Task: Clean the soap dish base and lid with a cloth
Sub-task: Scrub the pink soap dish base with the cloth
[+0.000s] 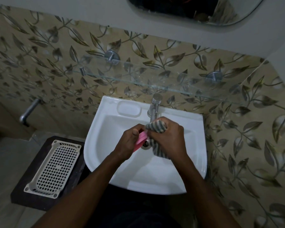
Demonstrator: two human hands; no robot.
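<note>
Jutting from the tiled wall at far left, a chrome spout [29, 111] points down over a grey floor. Just to its right, a cream perforated plastic tray [53, 167] sits on a dark stand [23, 195] that stands against the left side of a white washbasin [105, 162].

A person leans over the basin, both bare forearms reaching in from the lower edge. The left hand [130, 142] has its fingers curled round a pink soap dish piece [141, 139], thumb laid along its upper side, holding it above the drain [146, 144]; most of the piece is hidden in the grip, and whether it is the base or the lid cannot be told.

Touching its right edge is a striped cloth [160, 152] of grey and pale bands. The right hand [169, 137] grips the cloth bunched in closed fingers, pressing the wad against the pink plastic, while the loose end hangs down toward the bowl.

Behind the hands, a chrome faucet [154, 106] rises from the basin's back ledge, with a moulded soap recess [129, 108] just to its left. A glass shelf [155, 79] on two metal brackets runs along the leaf-patterned tiles [245, 145] above, and the lower rim of a mirror [237, 22] shows at upper right.
</note>
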